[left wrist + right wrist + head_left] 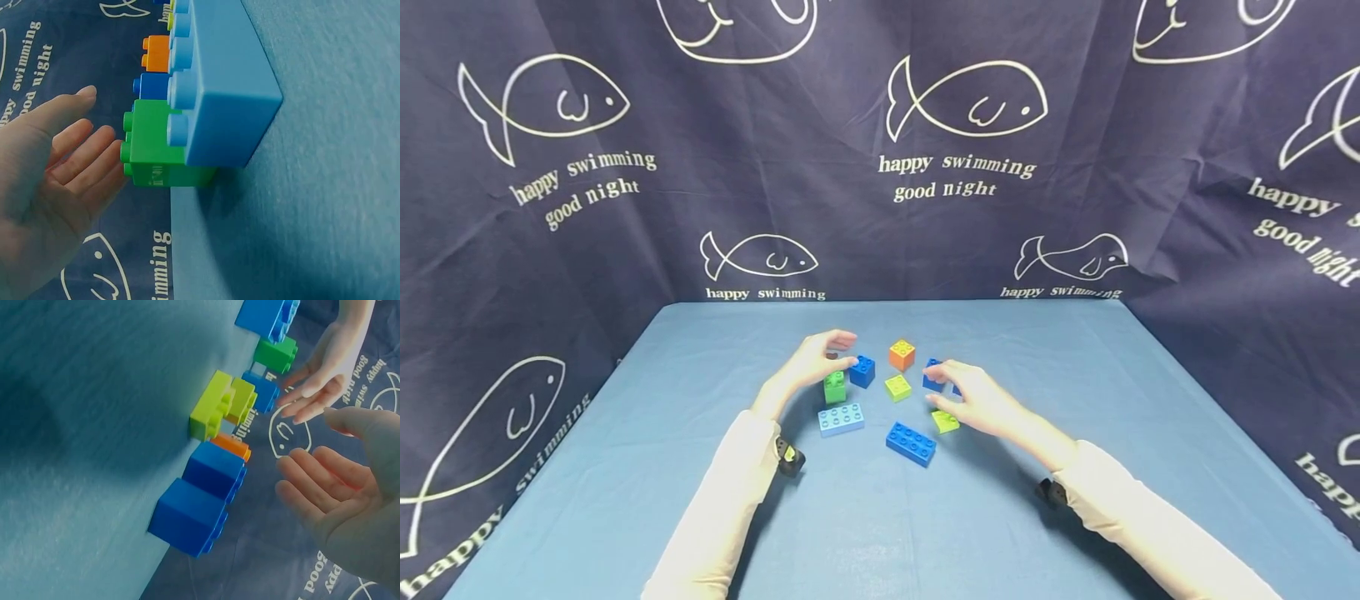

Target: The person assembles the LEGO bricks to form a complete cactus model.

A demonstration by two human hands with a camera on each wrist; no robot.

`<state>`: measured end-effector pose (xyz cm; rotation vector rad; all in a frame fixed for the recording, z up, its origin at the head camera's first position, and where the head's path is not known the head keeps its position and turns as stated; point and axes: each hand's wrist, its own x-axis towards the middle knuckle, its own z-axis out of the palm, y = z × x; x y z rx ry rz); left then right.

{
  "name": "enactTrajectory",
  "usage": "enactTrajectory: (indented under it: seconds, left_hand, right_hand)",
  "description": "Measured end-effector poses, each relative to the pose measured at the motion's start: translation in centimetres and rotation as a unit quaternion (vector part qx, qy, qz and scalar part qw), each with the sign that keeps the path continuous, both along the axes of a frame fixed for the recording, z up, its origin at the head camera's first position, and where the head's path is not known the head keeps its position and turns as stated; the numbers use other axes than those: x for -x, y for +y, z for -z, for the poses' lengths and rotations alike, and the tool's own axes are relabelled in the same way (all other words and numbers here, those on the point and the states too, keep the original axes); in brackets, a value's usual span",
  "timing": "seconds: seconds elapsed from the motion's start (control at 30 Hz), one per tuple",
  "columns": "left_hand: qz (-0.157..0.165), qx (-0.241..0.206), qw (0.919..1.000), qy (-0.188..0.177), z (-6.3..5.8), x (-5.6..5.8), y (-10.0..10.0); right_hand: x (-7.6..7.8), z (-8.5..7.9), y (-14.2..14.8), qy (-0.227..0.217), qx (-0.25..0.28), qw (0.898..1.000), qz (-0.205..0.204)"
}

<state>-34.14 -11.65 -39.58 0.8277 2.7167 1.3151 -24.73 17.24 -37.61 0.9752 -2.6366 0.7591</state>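
Observation:
My left hand (816, 358) hovers with relaxed fingers over a green brick (835, 387), nothing in its grasp. Its thumb overlaps the edge of a square blue brick (863, 375) in the head view. The left wrist view puts the palm (56, 194) beside the green brick's studs, a light blue brick (234, 87) standing nearer the camera. On the other side, my right hand (977, 400) is held above a lime brick (945, 422) and two blue bricks (190, 515), partly covering them in the head view. Its fingers (306, 481) are loosely bent and hold nothing.
Between the hands lie an orange brick (902, 355) and another lime brick (897, 388). A long blue brick (911, 444) is closer to the front. All rest on a blue cloth-covered table (865, 533); a dark printed curtain (850, 167) hangs behind.

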Motion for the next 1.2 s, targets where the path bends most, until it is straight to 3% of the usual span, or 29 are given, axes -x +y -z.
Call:
enactTrajectory:
  seconds: [0.33,0.53,0.83,1.03,1.2]
  left_hand:
    - [0.000,0.037,0.9991,-0.022,0.4,0.3,0.4]
    - [0.015,0.041,0.9984,-0.035,0.7,0.3,0.5]
    - [0.011,0.037,0.9975,-0.059,1.1,0.1,0.8]
    - [0.005,0.038,0.9979,-0.052,1.3,0.2,1.0]
    - [-0.006,0.043,0.9982,-0.041,1.4,0.3,1.0]
  right_hand:
    - [-0.8,0.4,-0.9,-0.056,-0.012,0.998,-0.016]
    - [-0.9,0.8,-1.2,-0.057,-0.019,0.997,-0.037]
    - [-1.0,1.1,-1.6,-0.098,-0.034,0.993,-0.062]
    - [-1.1,1.5,-1.7,-0.120,-0.052,0.989,-0.066]
    - [-1.0,1.9,-1.8,-0.112,-0.064,0.989,-0.067]
